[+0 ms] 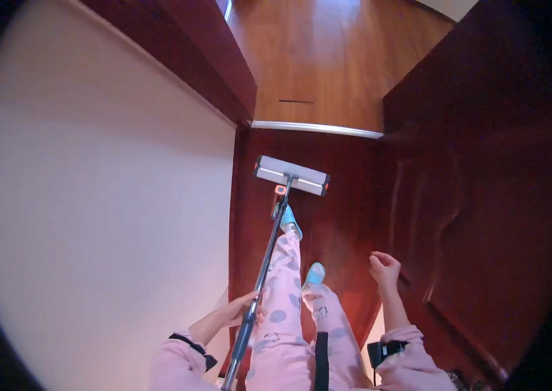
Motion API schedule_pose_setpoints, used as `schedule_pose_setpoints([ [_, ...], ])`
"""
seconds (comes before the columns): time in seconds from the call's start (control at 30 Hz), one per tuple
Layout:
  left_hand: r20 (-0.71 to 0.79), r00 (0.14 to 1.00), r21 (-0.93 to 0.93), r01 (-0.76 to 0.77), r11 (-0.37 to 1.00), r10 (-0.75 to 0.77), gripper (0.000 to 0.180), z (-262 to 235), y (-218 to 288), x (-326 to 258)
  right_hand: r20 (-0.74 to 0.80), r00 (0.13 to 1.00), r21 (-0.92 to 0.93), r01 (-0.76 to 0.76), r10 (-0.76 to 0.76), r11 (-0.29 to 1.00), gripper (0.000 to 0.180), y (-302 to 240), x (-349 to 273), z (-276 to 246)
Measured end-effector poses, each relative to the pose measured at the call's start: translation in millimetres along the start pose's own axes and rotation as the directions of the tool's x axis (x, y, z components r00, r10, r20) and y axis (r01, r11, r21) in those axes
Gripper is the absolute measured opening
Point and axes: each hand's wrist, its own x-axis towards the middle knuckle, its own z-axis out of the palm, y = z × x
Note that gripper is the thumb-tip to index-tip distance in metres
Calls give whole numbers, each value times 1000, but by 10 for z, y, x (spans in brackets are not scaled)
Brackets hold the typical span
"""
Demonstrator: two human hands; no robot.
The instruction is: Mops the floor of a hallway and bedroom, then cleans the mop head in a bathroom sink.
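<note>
My left hand [243,308] is wrapped round the grey pole of a sponge mop [269,254]. The pole slants up and away from me. At its far end, the wide white mop head [292,175] with black and orange end caps is over the dark red floor, ahead of my forward foot. My right hand [385,267] hangs in the air beside the dark red door, its fingers curled in with nothing visible in them. Whether it touches the door cannot be told.
A pale wall [106,195] runs along the left. At the right stands a dark red panelled door [484,215]. A metal threshold strip [318,130] crosses the doorway, with lighter wooden floor [328,72] beyond. My feet wear light blue slippers [316,274], one ahead of the other.
</note>
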Motion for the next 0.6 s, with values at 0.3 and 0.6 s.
schedule_pose_setpoints([
  [0.3, -338, 933, 141, -78, 987, 122, 36, -847, -2630, -600, 232, 958, -157, 211, -171, 965, 17, 311, -950, 112],
  [0.6, -548, 811, 265, -63, 962, 204, 34, -643, -3935, -1373, 285, 957, -318, 156, -62, 935, 16, 212, -1615, 404],
])
